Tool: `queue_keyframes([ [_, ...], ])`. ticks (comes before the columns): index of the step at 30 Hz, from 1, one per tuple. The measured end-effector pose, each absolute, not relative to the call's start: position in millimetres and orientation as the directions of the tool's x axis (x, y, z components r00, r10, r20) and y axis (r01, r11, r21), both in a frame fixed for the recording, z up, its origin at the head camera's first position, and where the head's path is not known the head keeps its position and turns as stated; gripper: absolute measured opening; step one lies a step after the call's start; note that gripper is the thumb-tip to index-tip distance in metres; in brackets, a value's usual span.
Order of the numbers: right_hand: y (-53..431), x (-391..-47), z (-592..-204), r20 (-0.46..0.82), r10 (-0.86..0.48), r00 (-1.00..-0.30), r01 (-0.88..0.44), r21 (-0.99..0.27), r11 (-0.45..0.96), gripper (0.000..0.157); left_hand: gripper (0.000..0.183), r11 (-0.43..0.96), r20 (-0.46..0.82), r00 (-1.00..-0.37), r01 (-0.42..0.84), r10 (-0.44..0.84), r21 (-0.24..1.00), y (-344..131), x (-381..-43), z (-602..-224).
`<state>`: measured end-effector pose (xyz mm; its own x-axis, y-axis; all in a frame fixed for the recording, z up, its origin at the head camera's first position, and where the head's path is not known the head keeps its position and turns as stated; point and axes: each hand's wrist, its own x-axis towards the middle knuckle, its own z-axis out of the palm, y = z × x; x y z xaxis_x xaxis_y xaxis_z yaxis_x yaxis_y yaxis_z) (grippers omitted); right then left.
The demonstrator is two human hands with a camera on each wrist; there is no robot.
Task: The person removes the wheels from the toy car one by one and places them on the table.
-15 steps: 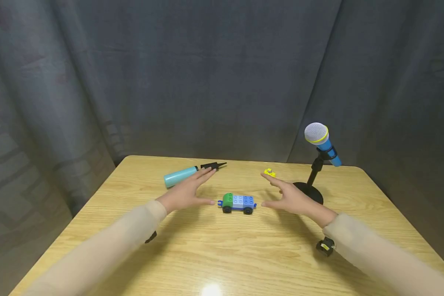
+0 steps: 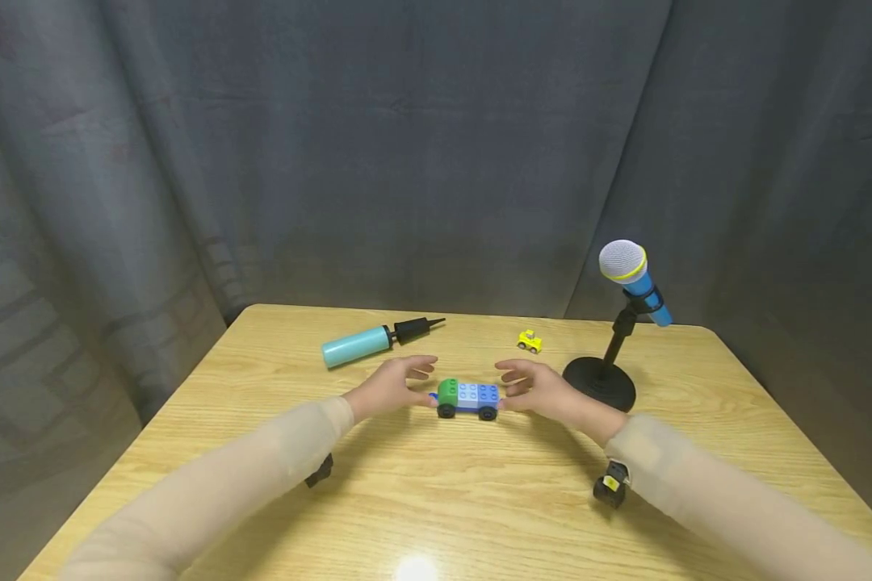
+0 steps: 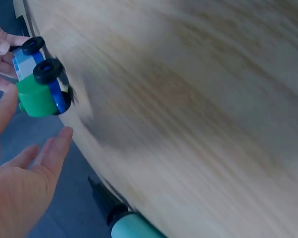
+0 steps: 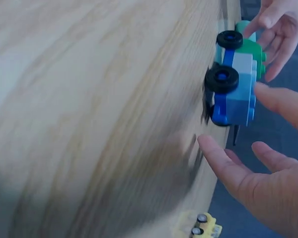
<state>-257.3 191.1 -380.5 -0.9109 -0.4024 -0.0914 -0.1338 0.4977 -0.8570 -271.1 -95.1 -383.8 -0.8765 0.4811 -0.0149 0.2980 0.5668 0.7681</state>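
A toy block car (image 2: 468, 395) stands on its black wheels at the middle of the table, with green, pale blue and blue bricks on a blue base. My left hand (image 2: 387, 387) is at its green end, thumb tip beside the blue hitch and fingers loosely bent. At the opposite end, my right hand (image 2: 552, 395) has its thumb tip right by the blue brick. In the left wrist view, spread fingers (image 3: 54, 153) stand apart from the green brick (image 3: 37, 96). The right wrist view likewise shows a gap between the fingers (image 4: 223, 163) and the car.
Behind my left hand lies a teal hand pump (image 2: 356, 347) with a black nozzle. A small yellow toy car (image 2: 530, 341) stands toward the back. To the right, a blue toy microphone (image 2: 635, 274) sits on a black stand (image 2: 599, 383). Grey curtains (image 2: 407, 161) hang behind the table (image 2: 421, 500).
Both hands have moved inward toward the ends of the block car, and their fingers have bent more. The car has stayed in place; the yellow car and pump are now uncovered.
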Motion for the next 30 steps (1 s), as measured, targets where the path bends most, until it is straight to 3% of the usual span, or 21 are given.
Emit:
queue_keyframes([
  [6,183.8,-256.9,-387.1,-0.154,-0.336,-0.929,-0.013,-0.895,0.446,0.061,0.057,0.557,-0.049,-0.896,0.23,0.44,0.798,-86.2,-271.3,-393.2],
  [18,172.6,-257.3,-392.5,-0.153,-0.216,-0.964,0.024,-0.863,0.504,0.036,0.035,0.525,-0.002,-0.892,0.263,0.451,0.81,-81.0,-273.1,-399.3],
  [24,172.4,-257.4,-391.8,-0.146,-0.219,-0.965,0.014,-0.86,0.509,0.035,0.032,0.519,-0.012,-0.895,0.248,0.446,0.818,-82.0,-272.9,-396.5],
  [30,176.1,-256.9,-385.0,-0.129,-0.278,-0.952,-0.032,-0.86,0.509,0.037,0.041,0.524,-0.043,-0.88,0.242,0.474,0.816,-85.1,-270.2,-393.7],
])
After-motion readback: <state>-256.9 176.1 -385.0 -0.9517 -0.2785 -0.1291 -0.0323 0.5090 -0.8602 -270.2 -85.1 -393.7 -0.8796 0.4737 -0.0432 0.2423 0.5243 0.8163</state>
